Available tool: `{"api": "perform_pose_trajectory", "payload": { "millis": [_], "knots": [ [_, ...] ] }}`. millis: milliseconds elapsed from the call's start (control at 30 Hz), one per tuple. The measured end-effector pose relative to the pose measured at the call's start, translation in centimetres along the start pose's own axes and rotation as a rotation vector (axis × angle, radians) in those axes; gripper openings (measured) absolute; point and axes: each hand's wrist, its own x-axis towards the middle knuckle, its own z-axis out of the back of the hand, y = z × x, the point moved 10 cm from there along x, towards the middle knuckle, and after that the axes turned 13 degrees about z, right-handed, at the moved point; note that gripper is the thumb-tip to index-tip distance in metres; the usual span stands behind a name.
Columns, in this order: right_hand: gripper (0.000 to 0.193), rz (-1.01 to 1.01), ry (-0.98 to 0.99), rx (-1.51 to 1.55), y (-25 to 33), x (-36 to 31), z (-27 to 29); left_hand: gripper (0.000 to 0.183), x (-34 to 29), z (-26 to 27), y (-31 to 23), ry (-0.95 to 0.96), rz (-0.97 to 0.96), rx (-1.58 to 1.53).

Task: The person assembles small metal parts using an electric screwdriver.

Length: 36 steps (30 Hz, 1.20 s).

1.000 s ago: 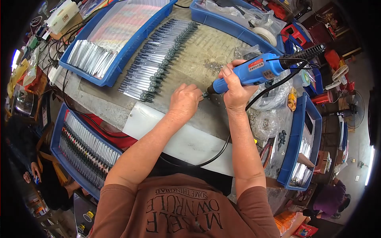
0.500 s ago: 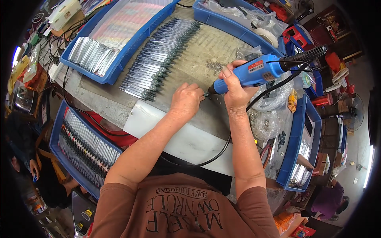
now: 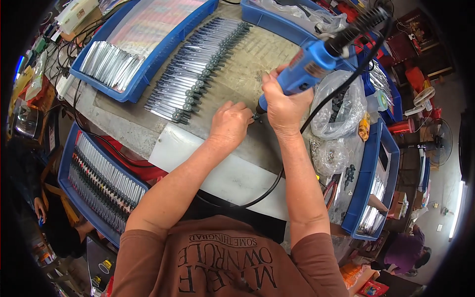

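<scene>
My right hand [image 3: 281,105] grips a blue electric screwdriver [image 3: 316,60], its black cable trailing off behind. The tool's tip points down at a small dark part [image 3: 255,117] on the grey worktop [image 3: 247,74]. My left hand [image 3: 229,124] is closed around that small part, pressing it to the bench just left of the tip. A long row of slim silver pieces with dark round ends [image 3: 198,69] lies on the bench to the left of my hands.
A blue tray [image 3: 143,79] with silver pieces stands at the back left; another blue tray [image 3: 99,183] full of similar pieces sits low on my left. Clear plastic bags [image 3: 341,109] of parts and a blue bin [image 3: 371,188] are to my right. Another person [image 3: 401,252] sits at the lower right.
The screwdriver has tilted more upright, its rear end rising. My hands stay together at the same spot on the bench.
</scene>
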Motion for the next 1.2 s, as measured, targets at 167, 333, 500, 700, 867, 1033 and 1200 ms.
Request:
{"api": "perform_pose_trajectory", "payload": {
  "millis": [167,333,500,700,867,1033,1200],
  "knots": [
    [0.017,0.071,0.14,-0.246,0.7,1.0,-2.7,0.007,-0.1,0.3,-0.1,-0.03,-0.016,-0.004],
    [0.018,-0.017,0.091,-0.202,-0.7,1.2,-1.7,0.005,-0.1,0.0,-0.2,-0.022,-0.027,-0.024],
    [0.024,-0.066,-0.068,0.044,0.7,0.8,0.9,0.007,-0.4,0.2,-0.6,-0.018,-0.07,0.028],
    [0.029,-0.041,-0.247,0.286,3.3,-1.0,4.9,0.011,-0.9,-0.2,-1.5,-0.019,-0.166,0.163],
    [0.035,-0.012,-0.343,0.329,3.2,-3.0,9.1,0.011,-1.4,-0.4,-2.3,0.042,-0.201,0.342],
    [0.032,-0.041,-0.386,0.442,1.6,-4.2,11.7,0.01,-3.0,0.8,-2.1,0.115,-0.285,0.305],
    [0.029,-0.086,-0.449,0.473,0.2,-4.8,13.4,0.009,-4.8,2.3,-1.8,0.244,-0.407,0.229]
  ]
}}
